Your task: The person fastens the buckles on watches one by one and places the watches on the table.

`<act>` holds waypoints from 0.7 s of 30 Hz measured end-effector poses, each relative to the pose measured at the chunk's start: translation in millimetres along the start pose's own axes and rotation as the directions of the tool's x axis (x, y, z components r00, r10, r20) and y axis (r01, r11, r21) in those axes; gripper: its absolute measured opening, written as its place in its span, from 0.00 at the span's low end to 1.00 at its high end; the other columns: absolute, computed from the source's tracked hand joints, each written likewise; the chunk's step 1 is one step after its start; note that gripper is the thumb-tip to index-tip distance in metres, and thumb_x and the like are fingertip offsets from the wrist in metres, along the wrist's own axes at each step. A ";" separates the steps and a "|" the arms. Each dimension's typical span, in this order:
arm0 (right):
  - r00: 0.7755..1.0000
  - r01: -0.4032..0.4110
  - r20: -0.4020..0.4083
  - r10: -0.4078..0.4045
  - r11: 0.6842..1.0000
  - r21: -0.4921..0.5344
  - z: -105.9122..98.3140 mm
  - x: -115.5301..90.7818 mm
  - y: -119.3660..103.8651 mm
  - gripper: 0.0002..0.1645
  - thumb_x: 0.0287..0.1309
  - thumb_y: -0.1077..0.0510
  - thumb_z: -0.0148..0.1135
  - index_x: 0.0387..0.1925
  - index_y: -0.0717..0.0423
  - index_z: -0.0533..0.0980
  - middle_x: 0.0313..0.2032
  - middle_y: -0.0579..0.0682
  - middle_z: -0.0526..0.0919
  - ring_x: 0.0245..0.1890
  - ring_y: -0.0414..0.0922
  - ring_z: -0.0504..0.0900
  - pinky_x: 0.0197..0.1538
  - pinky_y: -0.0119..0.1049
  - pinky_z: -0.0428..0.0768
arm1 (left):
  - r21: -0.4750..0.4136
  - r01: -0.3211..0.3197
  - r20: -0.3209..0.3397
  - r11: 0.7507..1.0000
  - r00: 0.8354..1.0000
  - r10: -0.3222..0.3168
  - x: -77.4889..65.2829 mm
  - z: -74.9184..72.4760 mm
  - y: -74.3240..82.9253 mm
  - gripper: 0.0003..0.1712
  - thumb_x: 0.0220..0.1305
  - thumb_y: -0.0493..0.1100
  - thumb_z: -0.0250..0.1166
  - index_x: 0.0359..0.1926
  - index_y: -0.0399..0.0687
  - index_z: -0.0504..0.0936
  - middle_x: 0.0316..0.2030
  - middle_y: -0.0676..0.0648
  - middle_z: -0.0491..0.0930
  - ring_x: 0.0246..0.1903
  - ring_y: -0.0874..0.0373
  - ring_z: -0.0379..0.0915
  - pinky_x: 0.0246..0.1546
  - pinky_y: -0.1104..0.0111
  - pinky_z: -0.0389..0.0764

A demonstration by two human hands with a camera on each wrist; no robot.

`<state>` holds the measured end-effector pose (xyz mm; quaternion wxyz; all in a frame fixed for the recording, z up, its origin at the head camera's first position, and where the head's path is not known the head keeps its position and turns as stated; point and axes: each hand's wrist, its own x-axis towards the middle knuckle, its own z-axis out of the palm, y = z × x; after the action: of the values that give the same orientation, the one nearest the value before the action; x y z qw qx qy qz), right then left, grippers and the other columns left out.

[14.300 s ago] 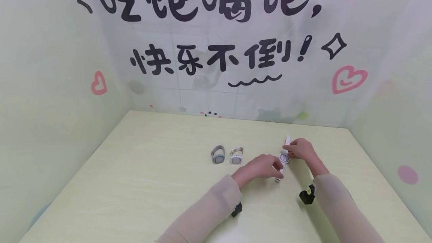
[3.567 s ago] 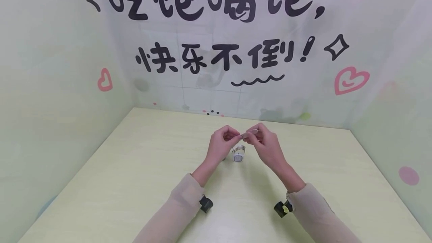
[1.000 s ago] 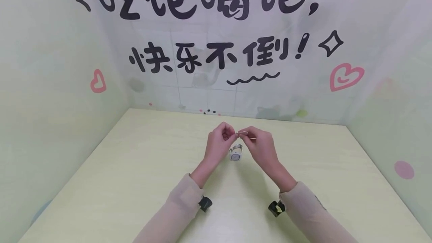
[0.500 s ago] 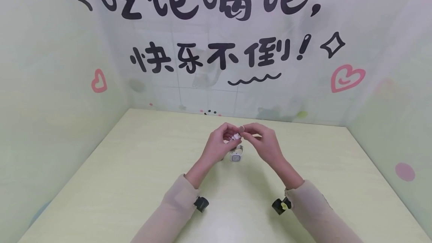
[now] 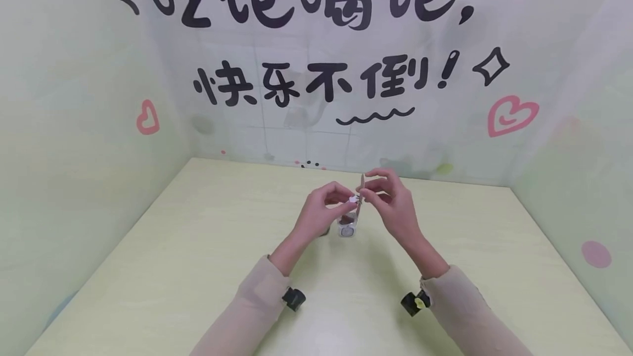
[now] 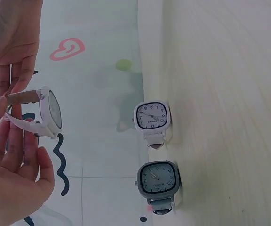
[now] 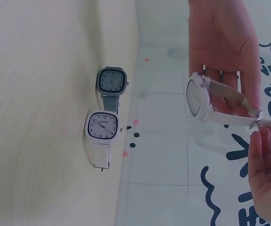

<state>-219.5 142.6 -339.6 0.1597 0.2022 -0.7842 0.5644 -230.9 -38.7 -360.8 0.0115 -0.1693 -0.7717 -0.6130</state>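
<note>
A white wristwatch is held in the air between both hands, its strap bent round into a loop. My left hand pinches it near the buckle, as the left wrist view also shows. My right hand pinches the strap's free end, which stands upright in the head view. Strap and buckle meet between the fingertips; whether the buckle is fastened I cannot tell. Below the hands, a second white wristwatch sits on the table with its strap looped. Beside it is a grey wristwatch, mostly hidden behind my left hand in the head view.
The pale wooden table meets printed cloth walls at the back and sides. Black lettering and pink hearts mark the cloth. A small black camera is strapped at the left sleeve, another camera at the right.
The held watch lay stretched out at the table's right; it has since been lifted to the middle and its strap looped. Lately the right hand rose slightly, turning the strap end upright.
</note>
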 end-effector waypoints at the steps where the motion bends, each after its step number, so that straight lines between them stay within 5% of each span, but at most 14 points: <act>1: 1.000 0.024 -0.004 -0.024 1.000 -0.003 0.0 -0.2 0.6 0.16 0.63 0.65 0.64 0.52 0.62 0.74 0.40 0.63 0.86 0.38 0.29 0.83 0.43 0.23 0.83 | -0.027 0.006 0.010 1.000 1.000 -0.006 0.0 -0.4 0.8 0.11 0.63 0.40 0.70 0.45 0.44 0.83 0.44 0.44 0.87 0.43 0.57 0.84 0.49 0.61 0.85; 6: 0.993 0.115 0.000 -0.115 0.991 -0.066 -1.7 -0.9 1.2 0.10 0.63 0.65 0.64 0.46 0.61 0.80 0.42 0.58 0.85 0.38 0.31 0.82 0.43 0.23 0.82 | -0.109 0.025 0.023 0.994 0.999 -0.022 -0.2 -3.2 5.3 0.11 0.64 0.38 0.68 0.47 0.40 0.83 0.43 0.40 0.87 0.37 0.61 0.83 0.36 0.70 0.85; 17: 0.972 0.235 0.032 -0.233 0.955 -0.181 -3.1 -2.4 4.3 0.09 0.57 0.69 0.68 0.40 0.59 0.85 0.37 0.52 0.87 0.39 0.43 0.84 0.44 0.23 0.83 | -0.090 -0.005 -0.027 0.996 1.000 0.003 -1.9 -10.8 8.0 0.10 0.64 0.39 0.68 0.46 0.41 0.84 0.44 0.41 0.87 0.38 0.62 0.83 0.37 0.73 0.81; 21: 0.964 0.267 0.048 -0.263 0.937 -0.228 -2.8 -0.1 2.7 0.08 0.57 0.69 0.68 0.38 0.59 0.85 0.36 0.51 0.87 0.39 0.46 0.85 0.44 0.31 0.86 | -0.090 -0.003 -0.042 0.996 0.999 -0.001 -1.7 -12.5 8.2 0.10 0.64 0.37 0.68 0.46 0.40 0.83 0.44 0.40 0.87 0.38 0.62 0.83 0.37 0.73 0.80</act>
<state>-220.7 146.1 -341.0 0.2501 0.2906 -0.8117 0.4405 -229.3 -49.4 -350.3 0.0205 -0.1573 -0.7428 -0.6505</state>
